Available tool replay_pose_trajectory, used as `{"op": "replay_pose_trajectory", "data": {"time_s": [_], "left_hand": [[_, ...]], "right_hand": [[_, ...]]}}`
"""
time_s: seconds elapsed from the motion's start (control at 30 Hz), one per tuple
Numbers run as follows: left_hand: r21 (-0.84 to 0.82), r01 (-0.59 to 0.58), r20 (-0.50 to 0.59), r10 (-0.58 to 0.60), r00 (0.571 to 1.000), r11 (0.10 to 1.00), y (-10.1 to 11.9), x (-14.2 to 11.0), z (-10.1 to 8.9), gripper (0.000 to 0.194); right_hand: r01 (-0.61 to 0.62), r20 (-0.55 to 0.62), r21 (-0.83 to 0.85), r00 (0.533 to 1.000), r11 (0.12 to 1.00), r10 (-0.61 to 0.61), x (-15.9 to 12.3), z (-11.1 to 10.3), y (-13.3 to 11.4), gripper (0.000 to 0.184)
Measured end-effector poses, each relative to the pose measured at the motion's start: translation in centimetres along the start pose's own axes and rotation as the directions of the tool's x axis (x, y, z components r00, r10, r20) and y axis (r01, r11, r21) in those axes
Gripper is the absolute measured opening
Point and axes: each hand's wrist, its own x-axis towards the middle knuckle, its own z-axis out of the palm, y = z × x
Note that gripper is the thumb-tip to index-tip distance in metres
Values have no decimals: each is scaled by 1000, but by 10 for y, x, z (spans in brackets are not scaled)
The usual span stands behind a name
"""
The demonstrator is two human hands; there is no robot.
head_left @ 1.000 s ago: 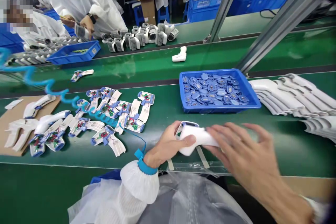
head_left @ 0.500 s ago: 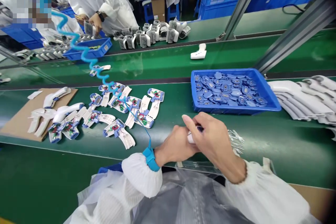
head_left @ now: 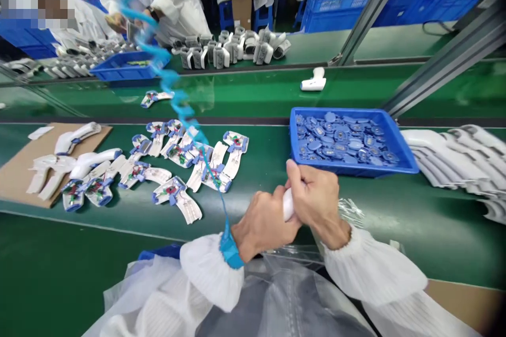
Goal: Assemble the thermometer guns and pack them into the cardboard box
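Observation:
Both my hands are closed around a white handheld thermometer (head_left: 288,204), of which only a smooth rounded part shows between them. My left hand (head_left: 265,221), with a blue wrist strap (head_left: 230,250), wraps it from the left. My right hand (head_left: 315,197) grips it from the right, its thumb pointing up. Several opened thermometer halves (head_left: 174,192) with circuit boards and wires lie on the bench to the left. Beyond my right hand stands a blue tray (head_left: 356,169) of blue oval parts. Small thin silvery pieces (head_left: 351,211) lie beside my right wrist.
White shells (head_left: 438,155) are stacked at the right. A cardboard sheet (head_left: 16,176) bears white housings at the left. A coiled blue cord (head_left: 174,81) hangs across the view. On the green conveyor (head_left: 245,92) lies a white thermometer (head_left: 313,80). Co-workers (head_left: 177,5) stand beyond.
My right hand has turned and its fingers have curled more tightly around the thermometer's end. The white thermometer on the conveyor appears farther right. The view has shifted a little.

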Motion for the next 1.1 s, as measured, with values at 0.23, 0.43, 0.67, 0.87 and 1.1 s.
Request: {"op": "replay_pose_trajectory", "data": {"time_s": [0.23, 0.43, 0.67, 0.87, 1.1], "left_hand": [[196, 59, -117, -36, 992, 979, -22, -26, -55, 28], [703, -188, 110, 156, 982, 686, -8, 5, -38, 26], [303, 51, -11, -50, 999, 952, -6, 20, -48, 26], [-397, 63, -93, -109, 990, 916, -4, 13, -50, 33], [-425, -3, -228, -104, 968, 905, 12, 16, -35, 31]], "right_hand": [[388, 189, -197, 916, 900, -354, 78, -49, 62, 33], [542, 422, -230, 804, 808, -419, 131, -29, 100, 9], [519, 373, -166, 820, 838, -434, 118, -47, 83, 23], [20, 281, 265, 955, 964, -97, 64, -62, 40, 44], [-411, 369, 658, 906, 631, 205, 23, -36, 16, 65]]}}
